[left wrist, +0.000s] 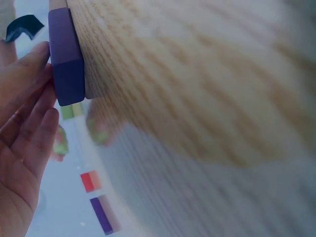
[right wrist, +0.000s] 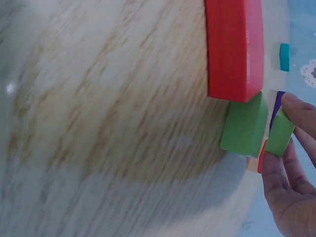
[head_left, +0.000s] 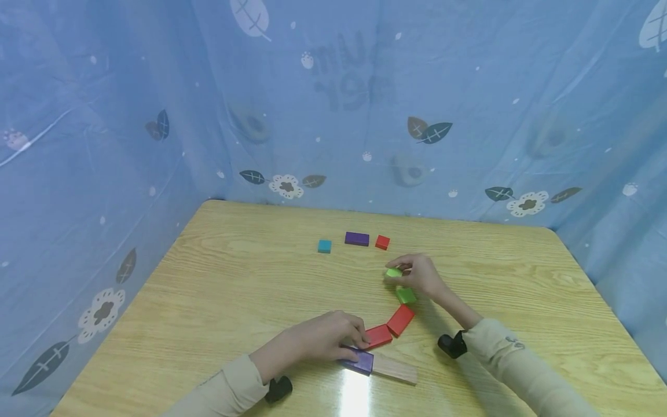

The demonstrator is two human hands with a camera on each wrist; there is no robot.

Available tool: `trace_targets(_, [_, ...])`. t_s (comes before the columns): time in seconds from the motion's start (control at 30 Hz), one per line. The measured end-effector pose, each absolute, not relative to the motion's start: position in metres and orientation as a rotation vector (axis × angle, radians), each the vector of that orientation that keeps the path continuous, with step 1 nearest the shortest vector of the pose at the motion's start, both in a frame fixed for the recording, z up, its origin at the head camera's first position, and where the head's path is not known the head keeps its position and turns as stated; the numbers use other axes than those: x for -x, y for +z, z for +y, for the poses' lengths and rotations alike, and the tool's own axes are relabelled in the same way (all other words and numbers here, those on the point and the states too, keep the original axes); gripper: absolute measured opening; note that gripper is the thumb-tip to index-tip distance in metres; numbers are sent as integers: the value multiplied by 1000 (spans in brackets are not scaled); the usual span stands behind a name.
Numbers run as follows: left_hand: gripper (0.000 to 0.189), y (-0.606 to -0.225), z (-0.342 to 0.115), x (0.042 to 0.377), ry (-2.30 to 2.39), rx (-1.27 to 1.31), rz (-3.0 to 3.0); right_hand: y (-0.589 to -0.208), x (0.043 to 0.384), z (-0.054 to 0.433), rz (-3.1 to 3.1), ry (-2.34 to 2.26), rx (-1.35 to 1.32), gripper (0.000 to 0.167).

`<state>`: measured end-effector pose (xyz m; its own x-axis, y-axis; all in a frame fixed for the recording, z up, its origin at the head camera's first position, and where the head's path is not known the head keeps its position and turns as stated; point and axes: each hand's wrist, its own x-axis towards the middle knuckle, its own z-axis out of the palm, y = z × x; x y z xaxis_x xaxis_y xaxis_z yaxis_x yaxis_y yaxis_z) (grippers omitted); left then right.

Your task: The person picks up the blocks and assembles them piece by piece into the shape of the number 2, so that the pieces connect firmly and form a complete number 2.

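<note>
In the head view my left hand (head_left: 329, 336) is at a purple block (head_left: 363, 364) lying on the table. Its thumb lies over this block, and the curled fingers reach the far side, close to a red block (head_left: 378, 336). From the left wrist, the thumb touches the purple block (left wrist: 67, 59) and the fingers pass partly behind it. My right hand (head_left: 423, 277) pinches a light green block (right wrist: 280, 133) between thumb and fingers. Just nearer stands a green block (head_left: 406, 296), beside a second red block (head_left: 400, 321).
A plain wooden block (head_left: 394, 369) adjoins the purple one. Farther back lie a small red block (head_left: 383, 242), another purple block (head_left: 356, 238) and a teal block (head_left: 325, 247). Blue patterned curtain (head_left: 339, 104) surrounds the wooden table (head_left: 234, 278).
</note>
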<state>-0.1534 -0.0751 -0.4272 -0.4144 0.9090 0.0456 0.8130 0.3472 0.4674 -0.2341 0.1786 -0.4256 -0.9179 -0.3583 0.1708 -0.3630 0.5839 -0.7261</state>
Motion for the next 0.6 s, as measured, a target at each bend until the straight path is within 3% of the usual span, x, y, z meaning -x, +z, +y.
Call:
trace_targets(0.43, [23, -429, -75, 154, 631, -1552, 2394, -431, 233, 172, -2882, 1113, -632, 25])
trace_targets(0.6, [22, -429, -75, 154, 615, -1580, 2401, -431, 233, 173, -2861, 1088, -676, 17])
